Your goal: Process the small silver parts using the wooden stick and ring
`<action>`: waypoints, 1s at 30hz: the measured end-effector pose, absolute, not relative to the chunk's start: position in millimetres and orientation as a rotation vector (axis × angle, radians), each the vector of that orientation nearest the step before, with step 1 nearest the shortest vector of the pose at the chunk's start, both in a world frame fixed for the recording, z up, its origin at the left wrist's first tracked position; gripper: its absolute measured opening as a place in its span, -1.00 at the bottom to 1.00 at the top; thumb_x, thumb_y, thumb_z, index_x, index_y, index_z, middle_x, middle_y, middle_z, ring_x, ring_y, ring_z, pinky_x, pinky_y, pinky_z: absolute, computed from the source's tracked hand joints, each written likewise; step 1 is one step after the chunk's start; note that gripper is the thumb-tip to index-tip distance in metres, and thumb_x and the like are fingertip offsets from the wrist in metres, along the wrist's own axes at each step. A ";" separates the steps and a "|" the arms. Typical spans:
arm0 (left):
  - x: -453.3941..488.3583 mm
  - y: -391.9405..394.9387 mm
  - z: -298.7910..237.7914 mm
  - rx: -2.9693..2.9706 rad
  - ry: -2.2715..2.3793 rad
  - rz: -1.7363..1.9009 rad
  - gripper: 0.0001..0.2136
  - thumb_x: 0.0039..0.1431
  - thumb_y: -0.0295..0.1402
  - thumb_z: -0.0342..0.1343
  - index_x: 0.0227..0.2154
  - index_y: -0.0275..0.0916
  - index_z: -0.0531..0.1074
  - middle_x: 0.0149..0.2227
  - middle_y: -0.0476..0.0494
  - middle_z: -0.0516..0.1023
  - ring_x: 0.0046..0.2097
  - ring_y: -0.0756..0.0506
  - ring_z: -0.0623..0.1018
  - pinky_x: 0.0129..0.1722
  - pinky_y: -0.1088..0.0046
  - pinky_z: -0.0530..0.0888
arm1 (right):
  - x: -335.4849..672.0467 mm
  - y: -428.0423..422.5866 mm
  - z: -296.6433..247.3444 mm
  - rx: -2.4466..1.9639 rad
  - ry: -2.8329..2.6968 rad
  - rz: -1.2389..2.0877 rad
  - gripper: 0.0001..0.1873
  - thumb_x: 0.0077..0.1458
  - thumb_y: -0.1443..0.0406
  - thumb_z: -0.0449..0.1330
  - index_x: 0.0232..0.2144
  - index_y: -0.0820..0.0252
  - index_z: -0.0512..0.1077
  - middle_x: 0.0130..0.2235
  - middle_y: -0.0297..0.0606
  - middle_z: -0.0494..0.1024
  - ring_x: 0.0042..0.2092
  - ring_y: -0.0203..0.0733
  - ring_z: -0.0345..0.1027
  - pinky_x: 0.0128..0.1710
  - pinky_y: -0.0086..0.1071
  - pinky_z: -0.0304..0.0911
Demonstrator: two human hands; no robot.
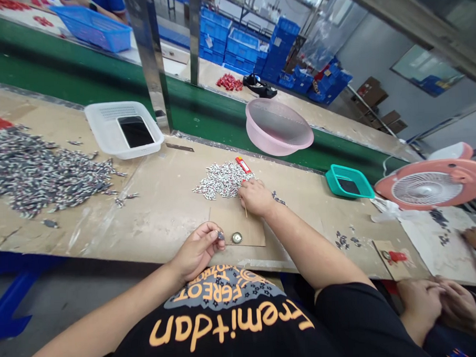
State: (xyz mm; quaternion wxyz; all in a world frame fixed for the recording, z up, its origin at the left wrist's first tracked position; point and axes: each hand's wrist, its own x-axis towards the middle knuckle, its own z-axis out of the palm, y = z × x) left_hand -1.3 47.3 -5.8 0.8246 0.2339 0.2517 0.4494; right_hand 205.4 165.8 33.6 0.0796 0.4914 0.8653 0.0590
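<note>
My left hand (197, 249) rests at the near table edge, fingers pinched on a small dark metal piece (220, 235). Just right of it a small round toothed metal part (236, 237) lies on a brown cardboard sheet (248, 228). My right hand (255, 196) is closed at the near edge of a small heap of little silver and white parts (222, 180), and a thin stick (246, 212) pokes down from its fingers. A red and yellow lighter-like object (243, 164) lies at the heap's far side.
A large spread of small silver parts (36, 171) covers the left. A white basket (123, 130) holds a dark phone. A pink bowl (278, 127), a teal tray (348, 181) and a pink fan (433, 183) stand to the right. Another person's hands (440, 304) work at the right.
</note>
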 end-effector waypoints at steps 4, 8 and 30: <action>-0.9 44.1 -2.9 0.459 0.589 0.986 -0.86 0.07 -0.36 0.20 -0.38 -0.27 0.35 -0.44 -0.02 0.45 -0.40 0.05 0.45 -0.33 0.53 0.39 | 197.4 148.9 39.0 1.582 2.716 0.147 -0.89 0.03 0.39 0.09 -0.39 0.26 0.43 -0.31 -0.07 0.48 -0.15 -0.01 0.26 -0.11 -0.19 0.09; 0.1 39.7 2.2 0.476 0.657 1.059 -0.86 0.06 -0.36 0.20 -0.36 -0.25 0.35 -0.43 0.02 0.46 -0.38 0.05 0.47 -0.30 0.52 0.39 | 184.5 105.3 53.4 1.655 3.049 -0.446 -0.95 0.02 0.40 0.13 -0.46 0.19 0.38 -0.42 -0.27 0.46 -0.30 -0.20 0.30 -0.22 -0.35 0.17; 2.7 18.6 6.1 1.213 0.920 1.069 -0.90 0.13 -0.33 0.12 -0.32 -0.24 0.43 -0.32 -0.06 0.51 -0.25 -0.03 0.48 -0.17 0.44 0.39 | 175.6 36.8 53.1 1.823 2.919 -1.241 -0.86 -0.01 0.37 0.20 -0.45 0.17 0.25 -0.48 -0.41 0.34 -0.42 -0.33 0.22 -0.41 -0.48 0.14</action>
